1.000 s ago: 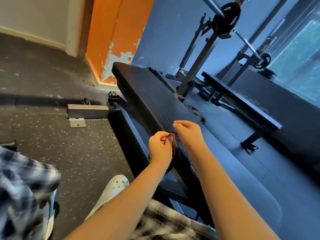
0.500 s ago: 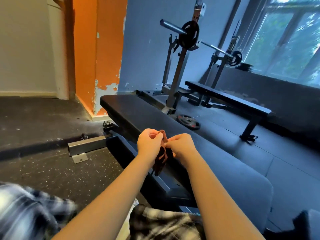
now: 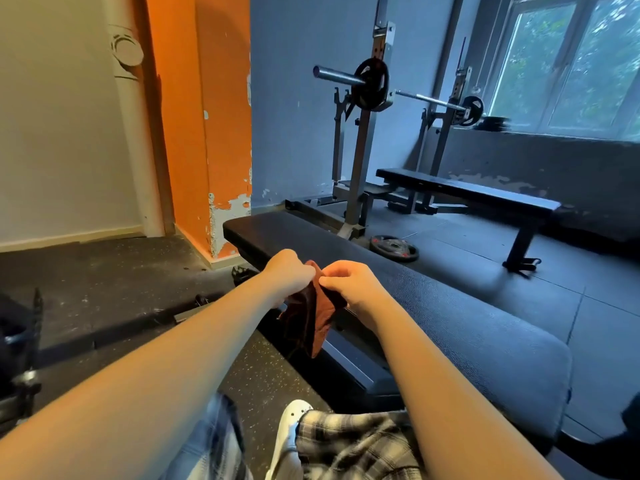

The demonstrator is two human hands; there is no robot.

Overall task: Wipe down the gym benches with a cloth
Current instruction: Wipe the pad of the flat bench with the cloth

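A long black padded bench [image 3: 433, 306] runs from the lower right toward the orange wall corner. Over its left edge I hold a dark red-brown cloth [image 3: 313, 317] between both hands. My left hand [image 3: 289, 275] grips the cloth's top edge with curled fingers. My right hand [image 3: 349, 284] pinches the same top edge just beside it. The cloth hangs down in folds below my hands, beside the bench's side. A second black flat bench [image 3: 467, 194] stands farther back near the window wall.
A squat rack [image 3: 363, 140] with a loaded barbell [image 3: 372, 83] stands behind the near bench. A weight plate [image 3: 394, 248] lies on the floor by its foot. An orange pillar [image 3: 207, 126] rises at the bench's far end. Dark equipment [image 3: 19, 344] sits at the left edge.
The view has tilted up and levelled. My hands have come together on the cloth, which now hangs more unfolded below them.
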